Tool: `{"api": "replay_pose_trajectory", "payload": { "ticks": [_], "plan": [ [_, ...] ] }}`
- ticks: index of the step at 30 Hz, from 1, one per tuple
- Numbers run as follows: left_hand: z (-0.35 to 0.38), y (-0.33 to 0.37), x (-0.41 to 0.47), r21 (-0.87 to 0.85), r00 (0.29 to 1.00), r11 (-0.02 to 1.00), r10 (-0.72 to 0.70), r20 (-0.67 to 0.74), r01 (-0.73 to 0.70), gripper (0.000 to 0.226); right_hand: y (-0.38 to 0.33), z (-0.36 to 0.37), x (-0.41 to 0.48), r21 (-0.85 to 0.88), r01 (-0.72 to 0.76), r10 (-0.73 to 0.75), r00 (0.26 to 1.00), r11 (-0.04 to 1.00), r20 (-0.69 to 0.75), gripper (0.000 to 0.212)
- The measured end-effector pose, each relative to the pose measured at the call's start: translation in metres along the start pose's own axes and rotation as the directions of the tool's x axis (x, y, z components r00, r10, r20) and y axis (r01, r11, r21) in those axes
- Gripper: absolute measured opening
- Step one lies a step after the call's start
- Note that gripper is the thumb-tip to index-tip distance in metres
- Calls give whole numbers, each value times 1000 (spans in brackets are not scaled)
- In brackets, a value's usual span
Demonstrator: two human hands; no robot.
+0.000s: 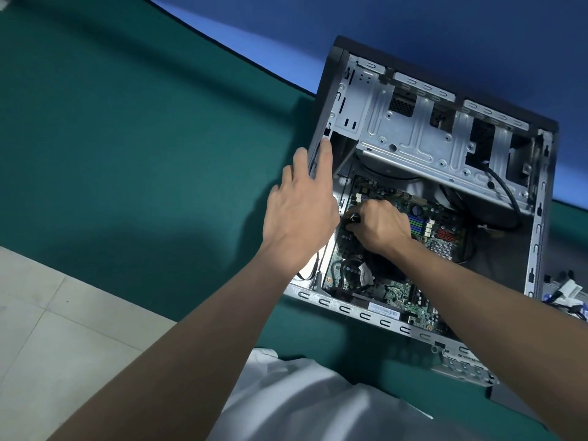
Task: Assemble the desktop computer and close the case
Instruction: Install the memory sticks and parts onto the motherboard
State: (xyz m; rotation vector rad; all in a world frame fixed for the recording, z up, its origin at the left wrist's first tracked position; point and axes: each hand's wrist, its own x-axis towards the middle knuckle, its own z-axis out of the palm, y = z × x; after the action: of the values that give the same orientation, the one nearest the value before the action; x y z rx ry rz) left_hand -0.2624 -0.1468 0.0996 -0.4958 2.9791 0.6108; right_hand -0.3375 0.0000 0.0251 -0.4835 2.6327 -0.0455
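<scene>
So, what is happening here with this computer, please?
A person is working inside an open desktop case, which lies on its side on a green mat. The left hand rests with straight fingers on the case's front edge. The right hand is down over the motherboard, gripping a small dark tool, perhaps a screwdriver. The side panel is not yet on.

You are working at a table covered in green cloth, with pale floor tiles showing past its near left edge. The open computer case is lying on its side on the cloth, toward the right, its far end reaching over a blue strip. A bundle of cables is lying just beside the case's right wall.
</scene>
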Motion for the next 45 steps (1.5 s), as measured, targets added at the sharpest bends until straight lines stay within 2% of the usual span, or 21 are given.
{"api": "replay_pose_trajectory", "payload": {
  "ticks": [7, 13, 19, 23, 26, 32, 35, 39, 45],
  "plan": [
    [-1, 1, 0, -2, 1000, 1000, -4, 6, 4, 73, -3, 0, -5, -66, 6, -7, 1000, 998, -16, 15],
    [-1, 0, -1, 4, 1000, 1000, 1, 8, -1, 73, -2, 3, -8, -60, -25, 20, 996, 998, -86, 15],
    [-2, 0, -1, 5, 1000, 1000, -1, 11, 1, 73, -6, 1, -6, -65, -68, 64, 996, 996, -58, 16],
    [-2, 1, -1, 5, 1000, 1000, -5, 9, 5, 73, -5, 1, -8, -70, -30, 28, 999, 997, -32, 18],
    [-1, 1, -1, -2, 1000, 1000, 0, 3, 0, 72, -5, -3, -10, -88, 1, 1, 1000, 996, 19, 28],
    [1, 1, -1, 6, 1000, 1000, 20, -12, -20, 73, 0, -15, 1, 95, -33, 19, 989, 995, 145, 25],
    [2, 1, -2, 5, 1000, 1000, 21, -11, -21, 74, 1, -24, 10, 128, -78, 56, 984, 989, 167, 6],
    [4, 1, -2, 13, 1000, 1000, 11, -21, -10, 73, 5, -36, 13, 250, -111, 49, 969, 962, 241, 37],
    [6, 0, 0, 26, 999, 1000, 3, -42, -2, 73, 4, -29, 6, 303, -102, 48, 983, 948, 179, 39]
  ]
}}
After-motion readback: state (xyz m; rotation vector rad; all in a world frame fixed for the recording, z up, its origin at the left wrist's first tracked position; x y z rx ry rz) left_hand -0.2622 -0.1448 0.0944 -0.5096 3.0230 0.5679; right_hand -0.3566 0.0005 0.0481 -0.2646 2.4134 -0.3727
